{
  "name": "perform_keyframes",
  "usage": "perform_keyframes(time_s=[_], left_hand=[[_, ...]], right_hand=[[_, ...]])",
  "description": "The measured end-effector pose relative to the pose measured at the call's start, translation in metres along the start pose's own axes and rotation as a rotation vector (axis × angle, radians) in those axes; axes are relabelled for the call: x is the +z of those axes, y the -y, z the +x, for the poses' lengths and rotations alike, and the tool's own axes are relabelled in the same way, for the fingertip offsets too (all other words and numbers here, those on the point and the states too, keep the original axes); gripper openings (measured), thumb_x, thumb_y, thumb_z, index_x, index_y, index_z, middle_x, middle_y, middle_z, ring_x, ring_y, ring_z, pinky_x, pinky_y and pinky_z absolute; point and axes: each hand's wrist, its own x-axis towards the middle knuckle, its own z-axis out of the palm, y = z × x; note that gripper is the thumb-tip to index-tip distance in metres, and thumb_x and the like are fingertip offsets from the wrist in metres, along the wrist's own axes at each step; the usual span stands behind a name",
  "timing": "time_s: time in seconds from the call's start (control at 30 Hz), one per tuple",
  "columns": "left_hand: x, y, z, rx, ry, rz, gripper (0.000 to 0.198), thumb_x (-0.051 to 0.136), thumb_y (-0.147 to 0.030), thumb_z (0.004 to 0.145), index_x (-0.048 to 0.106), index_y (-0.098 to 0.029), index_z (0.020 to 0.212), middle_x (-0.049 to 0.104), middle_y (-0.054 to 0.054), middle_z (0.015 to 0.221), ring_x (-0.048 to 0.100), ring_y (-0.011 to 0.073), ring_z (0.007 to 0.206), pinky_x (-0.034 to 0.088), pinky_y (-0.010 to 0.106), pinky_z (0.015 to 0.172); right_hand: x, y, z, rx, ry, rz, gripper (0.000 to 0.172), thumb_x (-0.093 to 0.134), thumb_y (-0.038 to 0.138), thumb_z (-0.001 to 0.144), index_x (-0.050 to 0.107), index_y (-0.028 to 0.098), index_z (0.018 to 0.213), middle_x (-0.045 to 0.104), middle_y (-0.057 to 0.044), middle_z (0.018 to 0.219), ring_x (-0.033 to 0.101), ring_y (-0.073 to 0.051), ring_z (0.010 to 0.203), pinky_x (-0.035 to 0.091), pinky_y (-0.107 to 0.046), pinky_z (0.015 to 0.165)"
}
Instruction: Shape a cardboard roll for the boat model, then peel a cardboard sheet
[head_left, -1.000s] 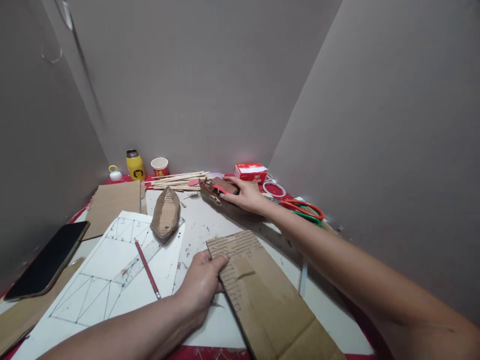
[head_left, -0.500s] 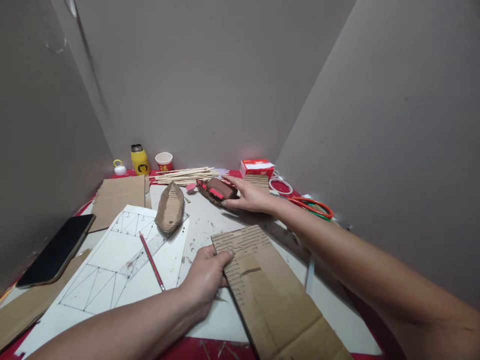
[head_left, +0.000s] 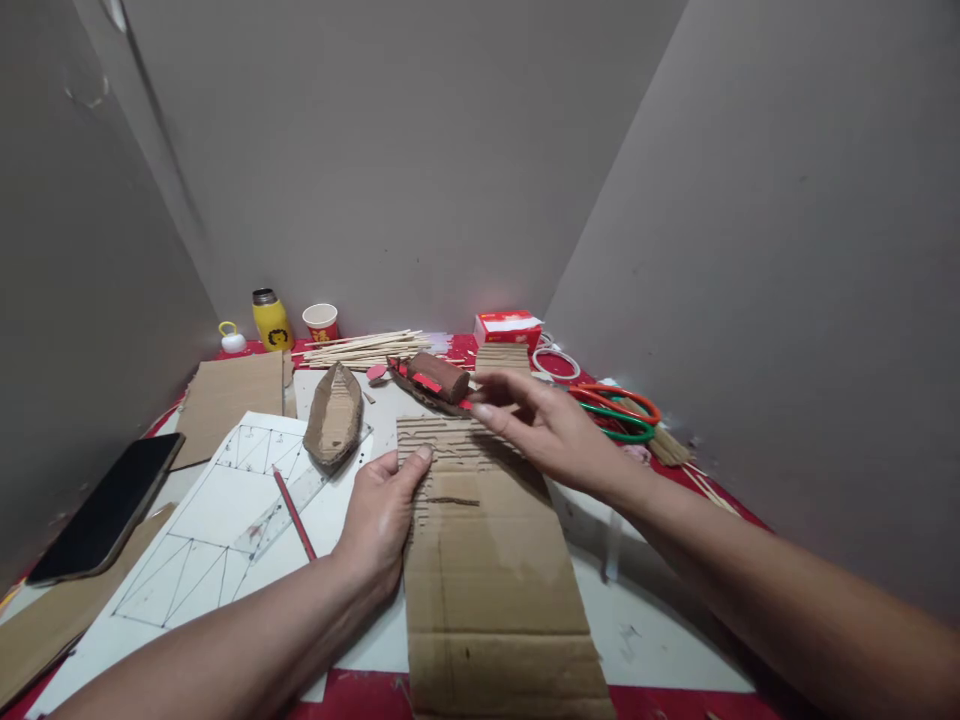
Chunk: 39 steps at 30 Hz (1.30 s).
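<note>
My left hand [head_left: 381,515] grips the left edge of a long cardboard sheet [head_left: 502,570], thumb on top. Bare corrugation shows along the sheet's far end. Above its far right corner hovers my right hand [head_left: 551,425], fingers apart and holding nothing. Just beyond those fingertips lies a brown model boat [head_left: 439,378] with a rounded cabin and red trim. A plain cardboard boat hull [head_left: 334,415] rests to the left, partly over a clear ruler [head_left: 277,510]. On the paper with line drawings [head_left: 202,520] lies a red pencil [head_left: 295,515].
Wooden sticks [head_left: 360,350], a paper cup [head_left: 321,322], a yellow bottle [head_left: 271,320] and a red box [head_left: 508,328] line the back. Orange-handled scissors [head_left: 630,400] and a brush [head_left: 667,447] lie right. A phone [head_left: 109,510] and cardboard pieces are left. Grey walls enclose the table.
My right hand has left the brown boat and come back toward the cardboard sheet. My left hand has swung the sheet leftward, so it lies straighter before me.
</note>
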Motion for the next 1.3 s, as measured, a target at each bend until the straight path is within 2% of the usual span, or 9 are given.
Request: perform_keyframes(time_s=[0.13, 0.27, 0.37, 0.57, 0.67, 0.73, 0.9, 1.03, 1.3], left_hand=[[0.000, 0.002, 0.000, 0.014, -0.010, 0.015, 0.034, 0.067, -0.041, 0.081, 0.073, -0.013, 0.098, 0.076, 0.009, 0.089, 0.069, 0.0227, 0.080, 0.051, 0.032, 0.075], [-0.003, 0.005, 0.002, 0.086, -0.070, 0.052, 0.035, 0.064, -0.043, 0.083, 0.073, -0.018, 0.105, 0.075, 0.007, 0.104, 0.067, 0.0219, 0.093, 0.047, 0.030, 0.086], [-0.004, 0.006, 0.002, 0.100, -0.057, 0.087, 0.035, 0.064, -0.044, 0.084, 0.073, -0.018, 0.106, 0.074, 0.006, 0.106, 0.066, 0.0213, 0.095, 0.045, 0.030, 0.090], [-0.001, 0.002, -0.002, 0.075, 0.083, 0.137, 0.031, 0.062, -0.038, 0.087, 0.072, -0.017, 0.107, 0.076, 0.006, 0.098, 0.068, 0.0198, 0.085, 0.048, 0.030, 0.082], [0.001, 0.002, -0.003, 0.064, 0.051, 0.107, 0.030, 0.061, -0.038, 0.087, 0.072, -0.017, 0.106, 0.076, 0.006, 0.096, 0.068, 0.0197, 0.083, 0.050, 0.031, 0.080], [0.001, 0.002, -0.003, 0.060, 0.023, 0.087, 0.027, 0.062, -0.037, 0.087, 0.072, -0.017, 0.102, 0.076, 0.006, 0.095, 0.068, 0.0194, 0.082, 0.050, 0.031, 0.080], [0.002, 0.002, -0.004, 0.090, 0.030, 0.113, 0.021, 0.065, -0.032, 0.085, 0.072, -0.017, 0.098, 0.076, 0.004, 0.092, 0.068, 0.0199, 0.083, 0.050, 0.030, 0.080], [0.003, 0.003, -0.007, 0.079, 0.079, 0.158, 0.024, 0.062, -0.034, 0.087, 0.071, -0.018, 0.102, 0.075, 0.005, 0.093, 0.068, 0.0211, 0.086, 0.049, 0.031, 0.082], [0.011, -0.001, -0.020, 0.193, 0.073, 0.351, 0.026, 0.060, -0.036, 0.088, 0.072, -0.018, 0.103, 0.074, 0.006, 0.102, 0.064, 0.0230, 0.097, 0.047, 0.030, 0.086]], right_hand=[[0.008, -0.010, 0.003, 0.264, 0.214, 0.185, 0.030, 0.067, 0.046, 0.076, 0.067, 0.018, 0.087, 0.068, -0.003, 0.082, 0.061, -0.017, 0.074, 0.047, -0.031, 0.069], [0.005, -0.011, 0.004, 0.346, 0.127, 0.255, 0.028, 0.070, 0.044, 0.071, 0.068, 0.017, 0.081, 0.065, -0.001, 0.073, 0.056, -0.014, 0.064, 0.043, -0.026, 0.059], [0.001, -0.009, 0.004, 0.276, 0.048, 0.214, 0.027, 0.070, 0.042, 0.072, 0.071, 0.016, 0.082, 0.067, -0.002, 0.077, 0.057, -0.015, 0.069, 0.044, -0.026, 0.061], [-0.004, -0.012, 0.000, 0.123, -0.023, 0.129, 0.023, 0.066, 0.038, 0.079, 0.070, 0.017, 0.086, 0.069, -0.004, 0.083, 0.061, -0.018, 0.077, 0.048, -0.031, 0.068], [-0.007, -0.006, -0.006, -0.143, -0.263, -0.063, 0.017, 0.065, 0.028, 0.082, 0.066, 0.019, 0.097, 0.068, -0.006, 0.096, 0.061, -0.020, 0.089, 0.048, -0.035, 0.079], [-0.007, 0.002, -0.014, -0.311, -0.339, -0.168, 0.011, 0.063, 0.022, 0.084, 0.064, 0.020, 0.095, 0.067, -0.005, 0.092, 0.060, -0.019, 0.086, 0.047, -0.034, 0.079], [0.008, 0.011, -0.026, -0.500, -0.065, -0.265, 0.009, 0.057, 0.018, 0.089, 0.065, 0.017, 0.093, 0.067, -0.006, 0.082, 0.060, -0.019, 0.079, 0.047, -0.033, 0.074], [0.019, 0.004, -0.024, -0.563, -0.062, -0.310, 0.014, 0.060, 0.018, 0.088, 0.067, 0.015, 0.100, 0.068, -0.009, 0.087, 0.060, -0.020, 0.081, 0.046, -0.034, 0.073], [0.015, 0.009, -0.024, -0.504, -0.028, -0.196, 0.007, 0.061, 0.021, 0.089, 0.065, 0.017, 0.085, 0.066, -0.005, 0.081, 0.059, -0.016, 0.077, 0.043, -0.030, 0.074]])
